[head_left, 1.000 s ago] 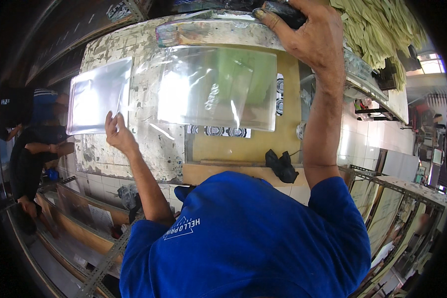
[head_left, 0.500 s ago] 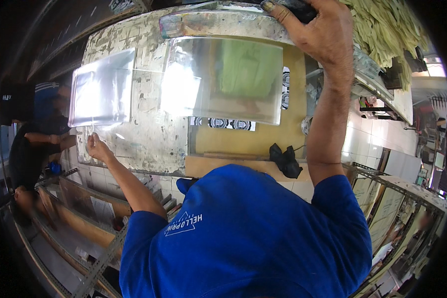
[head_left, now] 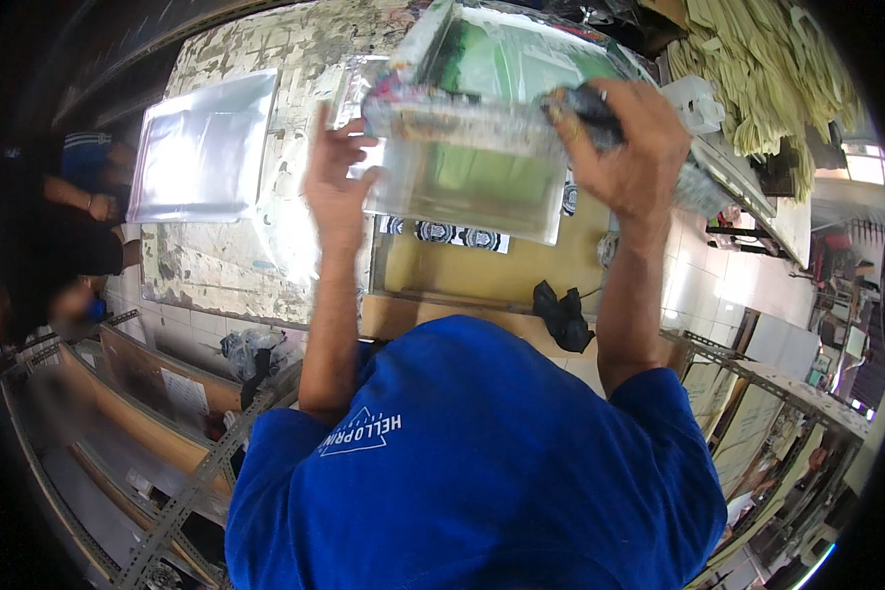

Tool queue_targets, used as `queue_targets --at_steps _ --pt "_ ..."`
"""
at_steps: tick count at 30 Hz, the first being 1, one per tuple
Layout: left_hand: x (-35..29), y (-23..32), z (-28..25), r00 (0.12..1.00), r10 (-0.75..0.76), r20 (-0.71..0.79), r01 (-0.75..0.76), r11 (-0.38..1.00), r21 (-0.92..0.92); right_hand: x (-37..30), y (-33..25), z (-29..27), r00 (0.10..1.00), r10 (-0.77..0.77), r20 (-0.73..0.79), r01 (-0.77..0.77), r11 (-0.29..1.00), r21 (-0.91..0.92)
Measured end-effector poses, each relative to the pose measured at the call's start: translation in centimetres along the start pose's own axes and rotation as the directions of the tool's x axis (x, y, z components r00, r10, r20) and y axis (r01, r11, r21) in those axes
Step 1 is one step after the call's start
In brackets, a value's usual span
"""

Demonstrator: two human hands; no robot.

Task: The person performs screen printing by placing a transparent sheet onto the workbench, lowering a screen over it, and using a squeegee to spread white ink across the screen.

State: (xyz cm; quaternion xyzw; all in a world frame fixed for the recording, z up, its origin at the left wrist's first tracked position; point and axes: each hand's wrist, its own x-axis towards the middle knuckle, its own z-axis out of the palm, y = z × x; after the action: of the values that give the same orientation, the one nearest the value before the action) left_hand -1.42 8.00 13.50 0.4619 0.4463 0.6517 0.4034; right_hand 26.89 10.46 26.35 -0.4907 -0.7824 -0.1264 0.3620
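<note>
A paint-stained screen-printing frame [head_left: 472, 123] is raised at a tilt over the table, its green mesh behind the near bar. At its near right corner my right hand [head_left: 639, 147] is closed round the bar and a dark bundle [head_left: 590, 113], whose kind I cannot make out. My left hand [head_left: 339, 182] is open, fingers spread, beside the bar's left end; I cannot tell whether it touches. Beneath the frame a clear plastic sheet [head_left: 501, 202] lies on a yellowish board [head_left: 462, 280], partly covering a strip with round black prints [head_left: 462, 236].
Clear, glossy sheets [head_left: 202, 157] lie on the stained table [head_left: 216, 265] at left. A crumpled black cloth [head_left: 562, 317] rests on the board's near edge. Pale yellow strips [head_left: 757, 69] hang at far right. Metal racks [head_left: 187, 511] stand lower left; another person [head_left: 79, 206] is beyond.
My right hand has come nearer with the frame, which now tilts over the clear sheet. My left hand has left the sheets at left, moved right to the frame and opened.
</note>
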Motion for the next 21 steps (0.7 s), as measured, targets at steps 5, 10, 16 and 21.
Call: queue_targets --at_steps 5,10,16,21 --pt "-4.9 -1.0 3.7 0.975 -0.215 0.046 0.22 0.962 -0.16 -5.2 -1.2 1.4 0.977 0.172 0.128 -0.188 0.974 0.123" --pt "-8.8 -7.0 -0.4 0.996 -0.071 0.056 0.042 0.916 0.4 -10.2 0.6 6.0 0.819 0.404 0.409 -0.556 0.737 0.385" --pt "-10.5 -10.4 -2.2 0.99 0.021 0.14 -0.127 0.561 0.818 -14.5 0.4 9.4 0.695 0.251 0.674 -0.286 0.956 -0.061" --pt "-11.1 -11.3 -2.4 0.989 0.047 0.137 -0.142 0.489 0.86 -16.0 0.9 12.2 0.767 0.312 0.561 -0.291 0.948 -0.128"
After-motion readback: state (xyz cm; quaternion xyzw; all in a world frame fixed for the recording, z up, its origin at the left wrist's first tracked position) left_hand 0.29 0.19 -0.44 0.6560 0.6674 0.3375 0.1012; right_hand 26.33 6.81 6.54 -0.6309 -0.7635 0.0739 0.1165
